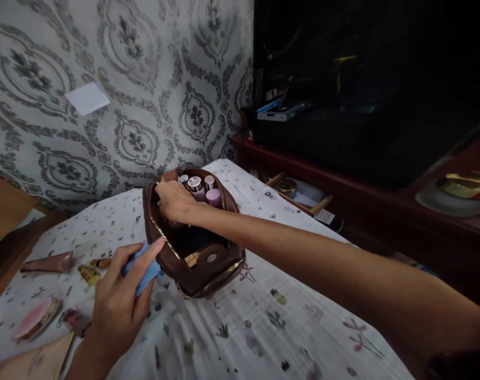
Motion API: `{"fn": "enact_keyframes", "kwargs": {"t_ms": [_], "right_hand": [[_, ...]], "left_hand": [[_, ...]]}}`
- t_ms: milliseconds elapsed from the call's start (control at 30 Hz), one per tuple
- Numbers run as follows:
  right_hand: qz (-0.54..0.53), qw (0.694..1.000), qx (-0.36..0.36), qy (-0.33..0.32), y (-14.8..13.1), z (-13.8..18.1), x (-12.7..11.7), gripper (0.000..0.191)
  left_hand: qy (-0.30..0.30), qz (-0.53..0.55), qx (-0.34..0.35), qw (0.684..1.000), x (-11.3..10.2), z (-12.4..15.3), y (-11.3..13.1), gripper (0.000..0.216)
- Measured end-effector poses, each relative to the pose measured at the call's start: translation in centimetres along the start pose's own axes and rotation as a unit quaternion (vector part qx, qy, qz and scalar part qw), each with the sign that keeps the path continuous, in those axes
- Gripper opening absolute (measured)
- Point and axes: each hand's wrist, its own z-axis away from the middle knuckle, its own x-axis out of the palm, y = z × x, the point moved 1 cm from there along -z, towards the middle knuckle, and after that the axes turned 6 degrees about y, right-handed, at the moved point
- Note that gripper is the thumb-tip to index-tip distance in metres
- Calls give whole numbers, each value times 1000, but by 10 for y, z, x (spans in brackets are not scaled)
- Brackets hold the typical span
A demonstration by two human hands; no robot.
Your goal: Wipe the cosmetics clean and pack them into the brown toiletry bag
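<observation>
A brown cosmetic bag [200,287] with gold zips lies unzipped on the printed white cloth. My right hand [174,200] reaches into its far left part; the fingertips are hidden inside, so whatever they may grip does not show. Beside that hand, several bottles with silver caps [194,183] and a pink-lidded container [213,197] stand in the bag. My left hand [121,293] is closed around a folded blue cloth [145,269], with a finger touching the bag's near left rim.
On the cloth [279,332] at left lie a pinkish tube [48,263], a small gold-yellow bottle [88,274], a round pink compact [37,318], a small reddish bottle [74,321] and a beige packet [34,361]. A dark wooden cabinet [366,206] with a black screen [366,84] stands at right; patterned wall behind.
</observation>
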Motion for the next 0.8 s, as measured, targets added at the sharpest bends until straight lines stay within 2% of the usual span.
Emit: {"fn": "enact_keyframes", "kwargs": {"t_ms": [133,300,400,500,567,667,733,800], "right_hand": [[22,999,-15,33,4,-2,4,34],[46,999,-11,22,0,-4,5,30],[40,999,-8,24,-3,-2,-2,27],[-9,997,-10,73,-4,8,-14,21],[-74,989,-21,129,-5,22,-25,17],[-183,960,-64,203,-10,55,-34,21],[-229,940,-106,230,-15,83,-31,25],[-241,931,-161,223,-22,112,-18,25]], "left_hand": [[9,4,3,1000,1,2,-1,52],[7,9,-18,1000,2,2,0,48],[-1,21,-38,999,1,3,1,47],[-12,34,-56,998,-1,5,1,49],[-9,48,-56,997,-4,8,-1,52],[10,47,-60,997,-9,19,-9,54],[14,27,-80,996,-12,30,-16,50],[8,17,-118,993,-17,42,-23,42]]}}
